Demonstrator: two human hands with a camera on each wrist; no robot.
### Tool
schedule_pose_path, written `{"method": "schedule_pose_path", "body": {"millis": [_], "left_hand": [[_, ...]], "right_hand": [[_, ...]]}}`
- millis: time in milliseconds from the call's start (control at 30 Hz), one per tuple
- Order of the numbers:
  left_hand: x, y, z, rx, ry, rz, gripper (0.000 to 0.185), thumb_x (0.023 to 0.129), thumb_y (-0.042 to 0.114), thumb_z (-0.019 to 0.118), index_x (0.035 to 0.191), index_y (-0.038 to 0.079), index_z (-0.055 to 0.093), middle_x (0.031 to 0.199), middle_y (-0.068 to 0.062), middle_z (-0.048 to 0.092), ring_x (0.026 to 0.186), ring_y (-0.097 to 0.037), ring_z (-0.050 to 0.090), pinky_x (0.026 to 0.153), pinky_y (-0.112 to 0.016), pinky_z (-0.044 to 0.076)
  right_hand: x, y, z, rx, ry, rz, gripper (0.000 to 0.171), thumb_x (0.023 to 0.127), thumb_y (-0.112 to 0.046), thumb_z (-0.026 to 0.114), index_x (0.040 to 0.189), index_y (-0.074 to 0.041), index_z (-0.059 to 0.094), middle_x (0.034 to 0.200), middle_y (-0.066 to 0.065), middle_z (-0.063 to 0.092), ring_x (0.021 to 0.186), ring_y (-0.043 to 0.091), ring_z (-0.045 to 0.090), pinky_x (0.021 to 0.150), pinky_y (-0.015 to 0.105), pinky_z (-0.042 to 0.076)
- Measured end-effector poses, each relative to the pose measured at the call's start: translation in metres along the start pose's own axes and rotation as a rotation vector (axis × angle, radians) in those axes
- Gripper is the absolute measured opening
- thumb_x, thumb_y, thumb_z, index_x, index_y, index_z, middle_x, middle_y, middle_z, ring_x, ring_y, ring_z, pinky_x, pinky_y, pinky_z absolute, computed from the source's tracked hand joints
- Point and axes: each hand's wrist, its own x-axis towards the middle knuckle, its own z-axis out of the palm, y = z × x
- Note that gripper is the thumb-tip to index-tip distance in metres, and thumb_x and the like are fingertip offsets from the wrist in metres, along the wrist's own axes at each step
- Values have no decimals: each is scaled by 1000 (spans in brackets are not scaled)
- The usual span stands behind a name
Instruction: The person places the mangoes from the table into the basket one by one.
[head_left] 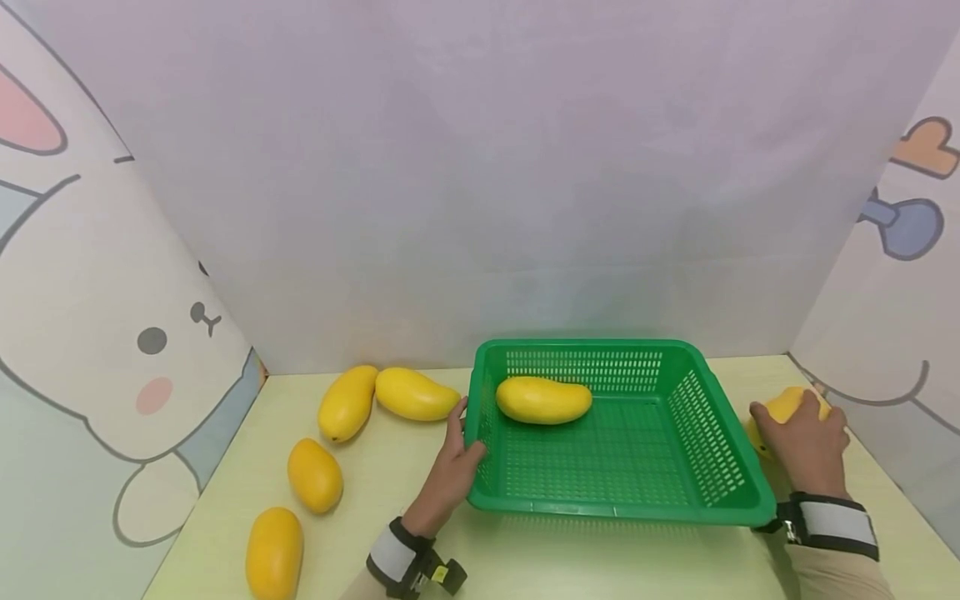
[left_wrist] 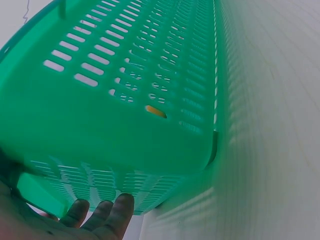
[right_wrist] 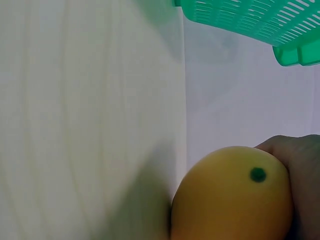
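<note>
A pale wall (head_left: 480,183) stands behind the table (head_left: 570,558), with cartoon-printed panels (head_left: 75,350) at both sides. The green basket (head_left: 615,512) is right of centre, its sides slotted.

The left hand (head_left: 448,473) grips the basket's left end, thumb over the rim and fingers outside, closed to the thickness of the wall. The right hand (head_left: 813,443), beyond the basket's right end, is spread wide and curled round the held mango (head_left: 783,406); whether that fruit touches the table I cannot tell.

The inside mango (head_left: 543,400) lies at the basket's far left. Four mangoes (head_left: 315,475) lie on the table to the left, one just beside the basket. Each wrist wears a black-and-grey strap (head_left: 834,518).

Only the left wrist view shows a yellow sliver (left_wrist: 156,111) through one slot; the right wrist view clearly shows a dark green spot (right_wrist: 258,174) on the held mango.
</note>
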Motion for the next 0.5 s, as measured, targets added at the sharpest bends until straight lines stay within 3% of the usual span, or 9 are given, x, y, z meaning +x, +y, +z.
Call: {"method": "schedule_pose_path", "body": {"millis": [267, 500], "left_hand": [[-1, 0, 0, -6, 1, -1, 72, 100, 4, 40, 162, 13, 5, 159, -21, 25, 137, -38, 36, 111, -60, 28], [-1, 1, -1, -6, -5, 0, 71, 101, 5, 41, 162, 13, 4, 159, -20, 26, 136, -37, 38, 110, -59, 30]], "right_hand": [[-2, 1, -1, 5, 16, -21, 94, 99, -50, 48, 152, 16, 7, 140, 49, 9, 116, 65, 24, 80, 70, 39], [1, 2, -3, 3, 48, -26, 91, 99, -47, 51, 153, 15, 12, 140, 48, 14, 113, 60, 30, 80, 66, 41]]}}
